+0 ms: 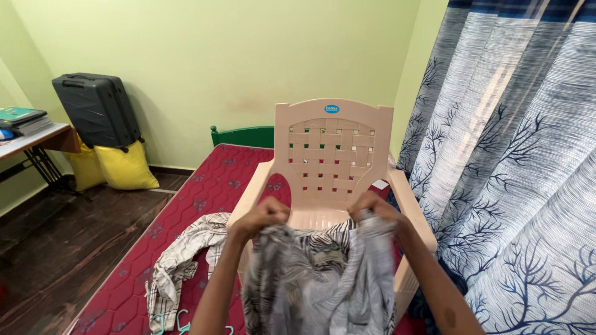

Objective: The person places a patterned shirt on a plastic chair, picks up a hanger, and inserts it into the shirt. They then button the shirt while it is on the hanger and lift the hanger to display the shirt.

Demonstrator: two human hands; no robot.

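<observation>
My left hand (264, 217) and my right hand (372, 208) are both closed on the top edge of a grey and white patterned garment (323, 279). The cloth hangs down between my forearms in front of a beige plastic chair (332, 155). The chair stands on a red patterned mattress (192, 198). A second white patterned garment (180, 254) lies crumpled on the mattress, just left of my left arm.
Blue and white curtains (515, 186) hang close on the right. Teal hangers (171, 322) lie on the mattress near the bottom edge. A black suitcase (99, 108) sits on yellow bags (124, 164) by the far wall. A desk with books (25, 127) stands at left.
</observation>
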